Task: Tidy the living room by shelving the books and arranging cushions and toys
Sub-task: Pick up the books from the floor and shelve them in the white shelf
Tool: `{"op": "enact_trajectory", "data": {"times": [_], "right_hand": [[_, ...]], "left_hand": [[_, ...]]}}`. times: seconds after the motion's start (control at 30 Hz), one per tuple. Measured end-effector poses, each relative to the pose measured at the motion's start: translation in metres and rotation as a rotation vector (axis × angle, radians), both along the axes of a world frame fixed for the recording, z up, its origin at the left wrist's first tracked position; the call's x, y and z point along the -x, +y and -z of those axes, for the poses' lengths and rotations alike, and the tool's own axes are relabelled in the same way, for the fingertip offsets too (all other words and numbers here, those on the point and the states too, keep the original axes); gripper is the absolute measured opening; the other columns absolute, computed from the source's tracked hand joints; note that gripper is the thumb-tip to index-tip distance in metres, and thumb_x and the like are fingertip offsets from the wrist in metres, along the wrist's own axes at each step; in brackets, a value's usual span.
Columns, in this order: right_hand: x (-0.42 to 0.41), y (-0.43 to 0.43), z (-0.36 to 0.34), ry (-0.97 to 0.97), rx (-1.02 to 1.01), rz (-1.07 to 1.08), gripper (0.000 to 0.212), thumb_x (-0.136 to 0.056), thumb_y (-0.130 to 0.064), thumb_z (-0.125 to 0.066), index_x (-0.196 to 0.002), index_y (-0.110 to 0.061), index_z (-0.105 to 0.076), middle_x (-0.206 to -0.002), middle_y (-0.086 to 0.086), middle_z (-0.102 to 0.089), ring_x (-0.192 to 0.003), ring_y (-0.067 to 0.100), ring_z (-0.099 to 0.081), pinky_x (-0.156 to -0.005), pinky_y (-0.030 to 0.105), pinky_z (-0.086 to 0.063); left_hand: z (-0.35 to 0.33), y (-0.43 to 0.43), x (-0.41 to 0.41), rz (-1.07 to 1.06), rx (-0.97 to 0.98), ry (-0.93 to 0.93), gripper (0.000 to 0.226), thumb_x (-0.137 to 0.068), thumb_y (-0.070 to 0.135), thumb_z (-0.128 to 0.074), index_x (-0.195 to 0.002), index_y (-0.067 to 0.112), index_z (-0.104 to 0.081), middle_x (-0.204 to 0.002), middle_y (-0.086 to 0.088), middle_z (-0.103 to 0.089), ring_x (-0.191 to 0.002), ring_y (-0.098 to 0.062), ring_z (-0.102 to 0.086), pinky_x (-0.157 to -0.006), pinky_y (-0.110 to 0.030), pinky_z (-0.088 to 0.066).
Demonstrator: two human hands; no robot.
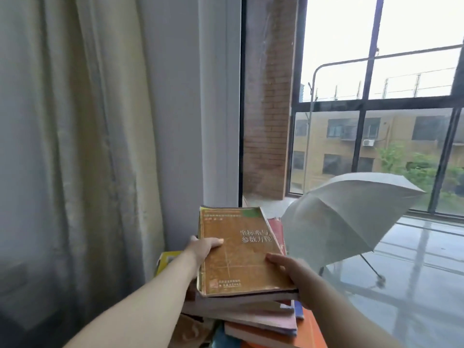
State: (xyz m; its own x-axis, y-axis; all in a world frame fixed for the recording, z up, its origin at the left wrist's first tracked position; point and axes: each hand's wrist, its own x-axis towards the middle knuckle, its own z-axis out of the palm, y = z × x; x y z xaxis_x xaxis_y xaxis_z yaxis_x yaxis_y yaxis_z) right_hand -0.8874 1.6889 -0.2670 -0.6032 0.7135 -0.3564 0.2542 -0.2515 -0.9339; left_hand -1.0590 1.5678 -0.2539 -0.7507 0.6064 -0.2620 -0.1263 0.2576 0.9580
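Head view: our left hand (204,246) and right hand (293,272) grip the brown book (238,254) atop the stack (263,320); looks like nothing's shelved yet.

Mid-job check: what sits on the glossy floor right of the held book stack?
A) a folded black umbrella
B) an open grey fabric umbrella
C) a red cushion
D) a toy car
B: the open grey fabric umbrella lies tipped on the glossy floor beside the book stack.
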Motion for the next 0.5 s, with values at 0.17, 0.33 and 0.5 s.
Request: {"op": "enact_trajectory", "data": {"times": [0.17, 0.33, 0.5], "right_hand": [[0.04, 0.02, 0.032, -0.343, -0.429, -0.103, 0.064, -0.08, -0.047, -0.065, -0.134, -0.019, -0.044, -0.125, 0.004, -0.058, -0.113, 0.023, -0.057, -0.1, 0.037, -0.044], [0.039, 0.023, 0.037, -0.376, -0.413, -0.103, 0.057, -0.078, -0.052, -0.058, -0.124, -0.023, -0.043, -0.122, 0.004, -0.056, -0.113, 0.026, -0.054, -0.1, 0.04, -0.043], [0.034, 0.016, 0.043, -0.383, -0.389, -0.094, 0.058, -0.081, -0.056, -0.054, -0.126, -0.023, -0.039, -0.123, 0.004, -0.057, -0.112, 0.027, -0.055, -0.1, 0.043, -0.043]], "left_hand": [[0.033, 0.024, 0.0, 0.185, 0.63, 0.65, 0.052, -0.096, 0.049, -0.033, -0.145, 0.042, -0.016, -0.157, -0.001, 0.002, -0.143, -0.03, -0.013, -0.113, -0.043, -0.018], [0.03, 0.034, -0.004, 0.194, 0.795, 0.882, 0.048, -0.094, 0.047, -0.027, -0.14, 0.034, -0.028, -0.152, -0.007, -0.017, -0.141, -0.029, -0.01, -0.113, -0.05, -0.011], [0.041, 0.038, -0.017, 0.238, 0.791, 0.986, 0.046, -0.095, 0.045, -0.024, -0.14, 0.033, -0.027, -0.15, -0.008, -0.019, -0.139, -0.031, -0.016, -0.114, -0.052, -0.015]]}}
